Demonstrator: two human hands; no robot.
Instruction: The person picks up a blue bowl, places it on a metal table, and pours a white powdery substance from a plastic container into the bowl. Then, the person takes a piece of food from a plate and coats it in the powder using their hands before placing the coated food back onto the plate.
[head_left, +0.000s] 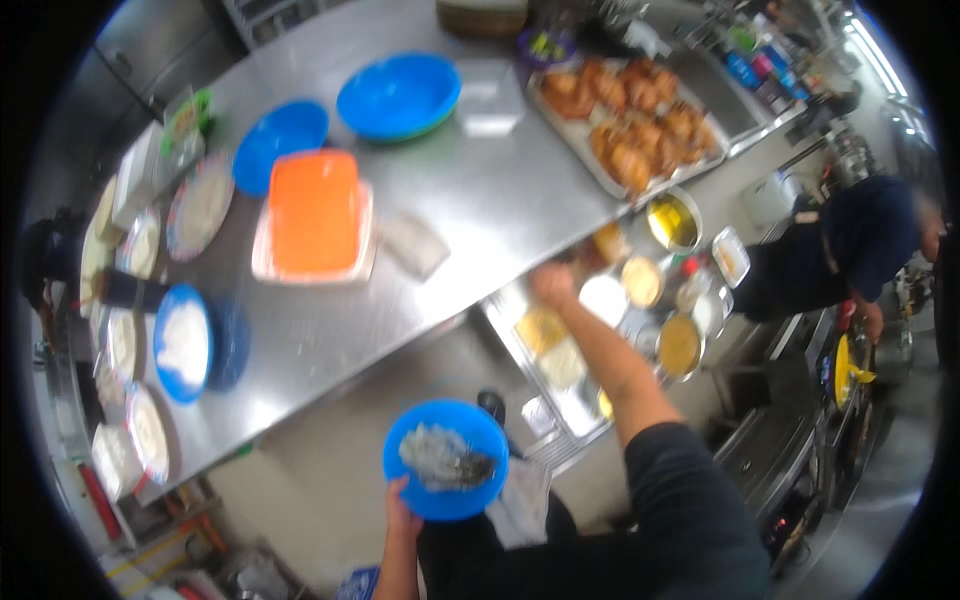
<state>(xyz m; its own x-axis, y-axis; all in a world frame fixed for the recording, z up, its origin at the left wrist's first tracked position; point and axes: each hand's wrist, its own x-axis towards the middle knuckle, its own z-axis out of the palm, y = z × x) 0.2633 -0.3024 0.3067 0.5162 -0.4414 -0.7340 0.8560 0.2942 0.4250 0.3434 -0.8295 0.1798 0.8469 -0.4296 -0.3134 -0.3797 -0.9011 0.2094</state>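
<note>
My left hand (403, 510) grips the rim of a blue plastic bowl (487, 427) at waist height. Greyish, glistening food (439, 454), perhaps raw shrimp, lies inside it, with a darker part at the right. My right hand (553, 285) reaches over a cart of ingredient containers beside the steel table. Blur hides its fingertips, so whether it holds anything cannot be told. Close below it is a compartment of yellow food (541, 330); a white round container (602, 301) and a tub of pale tan food (641, 282) stand to its right.
On the steel table (480, 202) are a tray of roasted chicken (637, 127), an orange-lidded container (315, 214), blue bowls (397, 94) and a blue bowl of white powder (184, 345). A pot of yellow liquid (673, 219) stands by the cart. A co-worker (840, 232) works at the stove, right.
</note>
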